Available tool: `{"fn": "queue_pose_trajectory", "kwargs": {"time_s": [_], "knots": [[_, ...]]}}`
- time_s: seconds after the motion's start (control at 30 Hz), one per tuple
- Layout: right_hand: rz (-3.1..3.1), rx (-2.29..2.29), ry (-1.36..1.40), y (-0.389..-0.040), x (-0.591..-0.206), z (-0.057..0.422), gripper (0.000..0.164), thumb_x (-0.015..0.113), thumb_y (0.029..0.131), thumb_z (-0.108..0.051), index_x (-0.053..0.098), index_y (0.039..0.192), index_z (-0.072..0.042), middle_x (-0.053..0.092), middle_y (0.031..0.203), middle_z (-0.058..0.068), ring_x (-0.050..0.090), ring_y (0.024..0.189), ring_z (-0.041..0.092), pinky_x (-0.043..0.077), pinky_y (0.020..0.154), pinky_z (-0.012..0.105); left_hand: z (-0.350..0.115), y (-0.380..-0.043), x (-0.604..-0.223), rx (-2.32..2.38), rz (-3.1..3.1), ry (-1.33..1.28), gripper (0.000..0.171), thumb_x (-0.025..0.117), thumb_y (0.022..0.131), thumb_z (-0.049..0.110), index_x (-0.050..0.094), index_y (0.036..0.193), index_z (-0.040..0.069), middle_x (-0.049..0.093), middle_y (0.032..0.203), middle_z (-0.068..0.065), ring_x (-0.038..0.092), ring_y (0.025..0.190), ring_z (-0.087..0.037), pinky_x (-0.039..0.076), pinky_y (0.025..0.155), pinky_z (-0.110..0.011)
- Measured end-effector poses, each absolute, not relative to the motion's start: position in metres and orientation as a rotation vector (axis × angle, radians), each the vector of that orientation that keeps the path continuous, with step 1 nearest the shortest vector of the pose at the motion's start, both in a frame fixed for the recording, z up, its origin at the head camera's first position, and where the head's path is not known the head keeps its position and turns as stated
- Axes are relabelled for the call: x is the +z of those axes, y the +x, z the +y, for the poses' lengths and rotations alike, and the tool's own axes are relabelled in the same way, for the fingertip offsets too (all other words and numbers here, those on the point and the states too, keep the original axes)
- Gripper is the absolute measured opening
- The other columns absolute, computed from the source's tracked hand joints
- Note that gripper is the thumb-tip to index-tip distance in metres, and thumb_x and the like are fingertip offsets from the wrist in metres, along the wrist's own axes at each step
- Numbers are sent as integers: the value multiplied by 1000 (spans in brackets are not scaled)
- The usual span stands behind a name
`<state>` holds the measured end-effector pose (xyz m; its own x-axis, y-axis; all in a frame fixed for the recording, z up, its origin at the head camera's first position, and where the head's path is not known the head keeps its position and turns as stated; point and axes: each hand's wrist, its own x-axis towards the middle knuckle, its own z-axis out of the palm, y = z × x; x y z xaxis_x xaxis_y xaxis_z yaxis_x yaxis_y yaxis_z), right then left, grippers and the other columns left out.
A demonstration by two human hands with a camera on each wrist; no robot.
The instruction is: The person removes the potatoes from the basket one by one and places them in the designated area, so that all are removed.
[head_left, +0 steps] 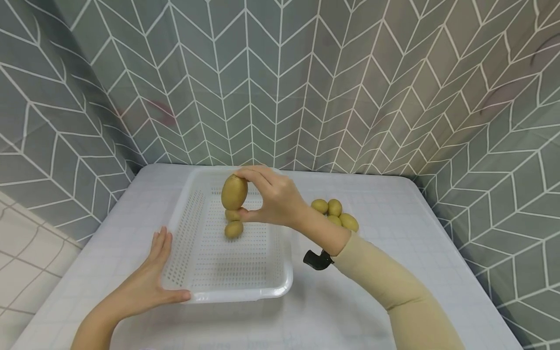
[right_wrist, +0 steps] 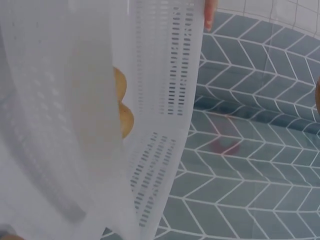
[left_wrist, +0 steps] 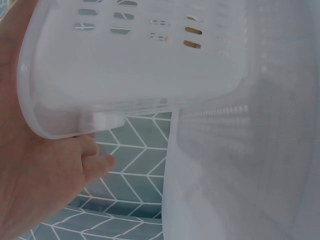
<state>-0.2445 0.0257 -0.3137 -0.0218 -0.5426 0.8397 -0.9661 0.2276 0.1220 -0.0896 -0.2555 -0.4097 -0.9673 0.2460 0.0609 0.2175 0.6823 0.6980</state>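
My right hand (head_left: 273,197) pinches a potato (head_left: 234,192) between thumb and fingers, holding it up over a white plastic basket (head_left: 284,287) with perforated walls and floor. Below it, two more potatoes (head_left: 234,230) lie close together in the basket, one partly hidden by the held potato and thumb. At the basket's near left corner is my left hand (head_left: 150,277), its thumb stretched along the front rim and its fingers straight beside the left wall. The left wrist view has this hand (left_wrist: 45,175) right against the rim. Through the right wrist view, two potatoes (right_wrist: 126,120) show inside the basket.
Several potatoes (head_left: 334,207) sit in a cluster on the white-covered table (head_left: 385,204), right of the basket and partly behind my right forearm. A black wrist camera (head_left: 318,260) juts from the right sleeve. Grey chevron-patterned curtains (head_left: 280,87) enclose the table's back and sides.
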Motion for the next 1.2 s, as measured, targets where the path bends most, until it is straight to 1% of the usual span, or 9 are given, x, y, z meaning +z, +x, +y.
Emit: {"fn": "queue_pose_trajectory", "kwargs": {"time_s": [0.2, 0.53, 0.77, 0.93, 1.2], "knots": [[-1685, 630, 1389, -247, -313, 43, 65, 83, 62, -25, 57, 115, 2, 62, 109, 12, 63, 97, 21, 50, 87, 21, -255, -90, -409, 1166, 2847, 394, 136, 87, 64, 38, -10, 149, -5, -24, 155, -18, -26, 140, -34, 8, 99, -75], [-1690, 615, 1357, -250, -311, 65, 65, 84, 62, -25, 57, 115, 2, 64, 108, 12, 64, 98, 21, 52, 85, 25, -256, -89, -411, 1160, 2855, 409, 136, 87, 64, 36, -10, 149, -6, -24, 155, -18, -26, 140, -34, 7, 99, -75], [-1693, 597, 1322, -253, -312, 81, 66, 84, 60, -24, 58, 115, 2, 65, 106, 12, 64, 89, 20, 54, 79, 25, -255, -89, -411, 1145, 2859, 411, 135, 87, 65, 37, -10, 149, -6, -24, 155, -18, -25, 140, -34, 6, 100, -75], [-1714, 584, 1302, -255, -314, 93, 67, 84, 60, -24, 58, 115, 3, 64, 107, 13, 64, 89, 20, 55, 76, 26, -255, -89, -411, 1120, 2867, 401, 135, 86, 65, 38, -10, 149, -6, -24, 155, -18, -25, 140, -34, 5, 102, -72], [-1738, 571, 1277, -256, -317, 111, 68, 85, 59, -23, 58, 115, 4, 64, 108, 14, 65, 89, 21, 56, 74, 29, -255, -89, -412, 1122, 2865, 413, 134, 86, 65, 37, -10, 149, -6, -24, 155, -18, -25, 141, -33, 5, 103, -72]]}}
